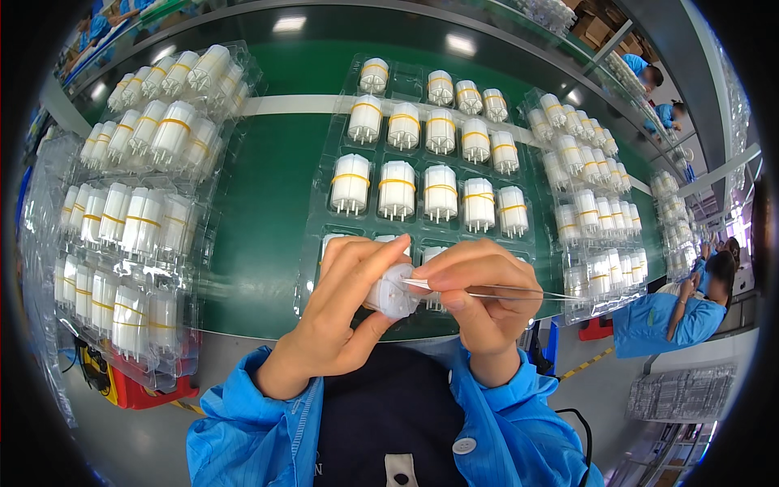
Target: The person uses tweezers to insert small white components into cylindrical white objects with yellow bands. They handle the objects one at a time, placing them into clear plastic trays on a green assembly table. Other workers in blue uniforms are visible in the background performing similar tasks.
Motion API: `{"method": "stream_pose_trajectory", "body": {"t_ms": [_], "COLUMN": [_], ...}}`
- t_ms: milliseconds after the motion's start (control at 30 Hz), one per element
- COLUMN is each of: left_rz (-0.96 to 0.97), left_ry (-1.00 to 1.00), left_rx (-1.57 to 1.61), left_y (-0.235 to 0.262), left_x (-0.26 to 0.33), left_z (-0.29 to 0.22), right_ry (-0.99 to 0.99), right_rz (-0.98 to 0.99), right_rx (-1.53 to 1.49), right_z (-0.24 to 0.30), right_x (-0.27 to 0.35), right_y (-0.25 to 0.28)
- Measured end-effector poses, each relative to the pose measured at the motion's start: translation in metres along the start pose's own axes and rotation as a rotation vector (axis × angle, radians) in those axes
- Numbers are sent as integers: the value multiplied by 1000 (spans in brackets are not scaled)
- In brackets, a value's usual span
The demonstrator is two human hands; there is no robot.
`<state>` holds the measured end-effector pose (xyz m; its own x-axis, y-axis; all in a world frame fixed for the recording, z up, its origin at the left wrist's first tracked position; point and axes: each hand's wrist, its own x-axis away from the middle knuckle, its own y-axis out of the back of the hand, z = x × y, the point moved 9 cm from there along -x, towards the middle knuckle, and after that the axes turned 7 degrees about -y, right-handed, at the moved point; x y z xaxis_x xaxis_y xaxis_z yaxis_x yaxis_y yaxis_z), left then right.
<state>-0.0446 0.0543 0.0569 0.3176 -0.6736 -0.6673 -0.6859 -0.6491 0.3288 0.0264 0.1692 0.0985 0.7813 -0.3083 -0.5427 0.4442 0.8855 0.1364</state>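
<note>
Head-worn fisheye view faces down; hands close.

Light is bright and fairly even; 2 white glare patches mark the dark panel. Straight edges bow strongly toward the black rim.

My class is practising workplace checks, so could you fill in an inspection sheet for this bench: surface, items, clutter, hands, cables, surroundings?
Surface: green table, pale stripe across it.
Items: white cylinders with yellow bands sit in a clear tray; more filled trays stand left and right.
Clutter: clear plastic piled at far left.
Left hand: holds a whitish round part.
Right hand: grips tweezers, tips at the part's face; contact cannot be told.
Cables: black cord beside the right sleeve.
Surroundings: a co-worker in blue at right; grey stack below them.
</note>
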Motion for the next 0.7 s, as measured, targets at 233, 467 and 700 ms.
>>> {"method": "stream_pose_trajectory", "body": {"t_ms": [233,467,700], "left_rz": [-24,-14,-109], "left_ry": [5,-20,-42], "left_rx": [-23,-152,-273], "left_y": [0,2,14], "left_x": [3,-3,-10], "left_z": [1,-5,-19], "right_ry": [-29,-5,-133], "right_rz": [22,123,2], "right_rx": [74,310,-158], "right_z": [3,18,10], "right_x": [-3,-11,-4], "right_y": [-5,-16,6]}}
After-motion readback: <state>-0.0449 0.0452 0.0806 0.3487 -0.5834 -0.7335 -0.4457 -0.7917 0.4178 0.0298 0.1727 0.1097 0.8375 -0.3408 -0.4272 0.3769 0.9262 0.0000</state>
